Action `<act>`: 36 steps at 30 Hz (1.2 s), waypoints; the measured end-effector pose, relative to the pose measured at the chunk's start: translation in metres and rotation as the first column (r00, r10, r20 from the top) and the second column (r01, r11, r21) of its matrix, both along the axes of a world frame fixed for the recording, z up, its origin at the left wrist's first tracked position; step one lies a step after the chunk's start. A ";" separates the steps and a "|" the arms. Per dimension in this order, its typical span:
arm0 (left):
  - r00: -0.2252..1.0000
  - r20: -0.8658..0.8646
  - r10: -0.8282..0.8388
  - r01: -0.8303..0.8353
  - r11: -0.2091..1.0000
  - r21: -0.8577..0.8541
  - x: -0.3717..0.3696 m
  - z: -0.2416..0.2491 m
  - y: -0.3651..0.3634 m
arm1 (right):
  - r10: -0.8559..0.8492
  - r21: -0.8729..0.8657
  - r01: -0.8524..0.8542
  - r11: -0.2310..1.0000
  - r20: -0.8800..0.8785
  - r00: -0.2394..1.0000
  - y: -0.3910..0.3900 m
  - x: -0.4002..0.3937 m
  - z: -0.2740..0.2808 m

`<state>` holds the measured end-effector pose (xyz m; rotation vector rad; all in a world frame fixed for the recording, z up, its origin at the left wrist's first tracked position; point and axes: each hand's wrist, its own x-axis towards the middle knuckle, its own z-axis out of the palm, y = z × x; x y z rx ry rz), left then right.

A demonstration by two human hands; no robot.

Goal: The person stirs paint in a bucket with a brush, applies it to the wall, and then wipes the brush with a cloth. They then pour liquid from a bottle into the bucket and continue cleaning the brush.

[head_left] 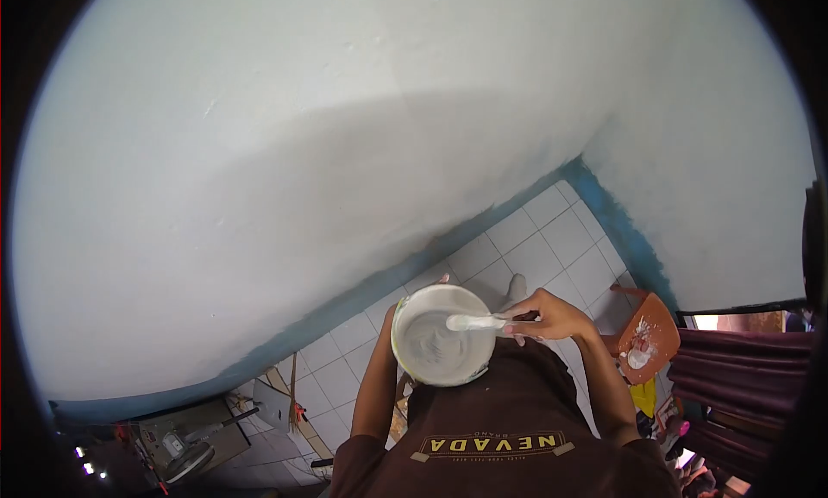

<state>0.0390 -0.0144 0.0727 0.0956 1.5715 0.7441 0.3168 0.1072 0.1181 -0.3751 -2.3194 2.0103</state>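
A white bucket is held in front of my shirt, with pale paint smeared over its inside wall and bottom. My left hand supports it from the far left side; just the fingertips show past the rim, and the rest is hidden behind the bucket. My right hand is closed around the handle of a paint-coated paintbrush. The brush's white head lies over the bucket's opening, near the right rim.
White walls with a blue band along the base meet in a corner. An orange chair with white splatters stands at right, beside dark red curtains. A fan is at lower left, above the tiled floor.
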 end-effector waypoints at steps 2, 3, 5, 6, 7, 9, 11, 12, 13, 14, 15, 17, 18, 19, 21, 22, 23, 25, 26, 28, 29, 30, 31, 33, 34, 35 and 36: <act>1.000 -0.001 0.017 -0.017 0.999 -0.029 0.007 0.005 -0.009 | -0.058 -0.195 0.054 0.979 -0.015 0.998 0.002 0.010 -0.021; 1.000 0.018 0.024 -0.024 1.000 0.019 0.012 0.014 -0.009 | -0.157 -0.335 0.118 0.935 -0.094 0.983 0.009 0.009 -0.032; 0.999 0.031 0.027 -0.029 0.997 0.075 0.013 0.002 -0.009 | -0.314 -0.465 0.210 0.860 -0.157 0.936 0.021 0.004 -0.043; 0.983 0.176 0.060 -0.077 0.993 0.094 0.010 -0.020 -0.013 | -0.311 -0.465 0.204 0.862 -0.166 0.936 0.026 0.000 -0.047; 0.946 0.309 0.095 -0.132 0.986 0.100 0.001 -0.039 -0.019 | -0.408 -0.452 0.311 0.836 -0.132 0.903 0.030 -0.004 -0.054; 0.957 0.263 0.121 -0.149 0.985 0.092 -0.014 -0.038 -0.019 | -0.534 -0.432 0.437 0.789 -0.129 0.836 0.038 -0.019 -0.062; 0.961 0.235 0.144 -0.165 0.984 0.073 -0.016 -0.042 -0.015 | -0.569 -0.432 0.477 0.765 -0.108 0.815 0.054 -0.032 -0.066; 0.960 0.230 0.160 -0.177 0.983 0.056 -0.011 -0.045 -0.015 | -0.605 -0.425 0.523 0.738 -0.075 0.793 0.063 -0.035 -0.067; 0.958 0.225 0.177 -0.190 0.981 0.037 -0.004 -0.047 -0.021 | -0.588 -0.471 0.489 0.734 -0.080 0.805 0.072 -0.040 -0.069; 0.956 0.218 0.194 -0.203 0.979 0.019 0.000 -0.048 -0.027 | -0.580 -0.477 0.484 0.733 -0.068 0.811 0.080 -0.046 -0.074; 0.953 0.218 0.208 -0.215 0.977 0.008 0.005 -0.037 -0.028 | -0.544 -0.406 0.467 0.786 -0.094 0.834 0.089 -0.055 -0.080; 0.967 0.148 0.207 -0.214 0.976 0.036 0.011 -0.001 -0.019 | -0.501 -0.334 0.440 0.834 -0.124 0.856 0.112 -0.077 -0.102; 0.967 0.145 0.211 -0.217 0.976 0.028 0.012 0.005 -0.020 | -0.477 -0.365 0.435 0.823 -0.027 0.879 0.123 -0.090 -0.126; 0.934 0.210 0.290 -0.307 0.950 0.052 0.015 0.010 -0.024 | -0.441 -0.399 0.433 0.808 0.076 0.894 0.127 -0.101 -0.154; 0.890 0.267 0.371 -0.399 0.915 0.060 0.010 0.003 -0.032 | -0.506 -0.377 0.514 0.770 0.129 0.853 0.120 -0.134 -0.203; 0.884 0.308 0.351 -0.394 0.915 0.089 -0.004 -0.016 -0.036 | -0.530 -0.379 0.552 0.743 0.172 0.831 0.116 -0.150 -0.225; 0.876 0.351 0.332 -0.392 0.913 0.115 -0.010 -0.027 -0.038 | -0.548 -0.377 0.588 0.715 0.219 0.807 0.113 -0.160 -0.244; 0.894 0.263 0.362 -0.396 0.914 0.086 -0.012 -0.010 -0.033 | -0.580 -0.260 0.651 0.713 0.302 0.756 0.107 -0.183 -0.261; 0.908 0.176 0.379 -0.394 0.917 0.060 -0.013 -0.003 -0.029 | -0.621 -0.130 0.701 0.701 0.371 0.690 0.108 -0.193 -0.265; 0.907 0.156 0.391 -0.404 0.912 0.064 -0.015 -0.002 -0.022 | -0.696 0.068 0.700 0.711 0.211 0.686 0.120 -0.211 -0.257; 0.907 0.139 0.398 -0.409 0.911 0.058 -0.015 -0.002 -0.022 | -0.732 0.259 0.700 0.665 0.045 0.680 0.117 -0.221 -0.254; 0.904 0.135 0.407 -0.416 0.908 0.049 -0.014 -0.001 -0.022 | -0.726 0.252 0.695 0.674 0.052 0.686 0.107 -0.225 -0.233; 0.895 0.149 0.420 -0.431 0.901 0.050 -0.013 0.000 -0.019 | -0.751 0.231 0.733 0.640 -0.017 0.660 0.102 -0.223 -0.188; 0.882 0.165 0.442 -0.454 0.890 0.043 -0.009 -0.010 -0.019 | -0.768 0.206 0.763 0.612 -0.075 0.636 0.092 -0.210 -0.114; 0.862 0.143 0.486 -0.503 0.856 0.119 -0.010 -0.028 -0.020 | -0.747 0.120 0.758 0.641 -0.127 0.652 0.088 -0.202 -0.083; 0.838 0.122 0.533 -0.546 0.817 0.186 -0.009 -0.039 -0.022 | -0.727 0.029 0.741 0.670 -0.173 0.664 0.086 -0.197 -0.072; 0.834 0.115 0.539 -0.552 0.815 0.178 -0.008 -0.034 -0.019 | -0.724 0.022 0.737 0.676 -0.166 0.669 0.088 -0.200 -0.076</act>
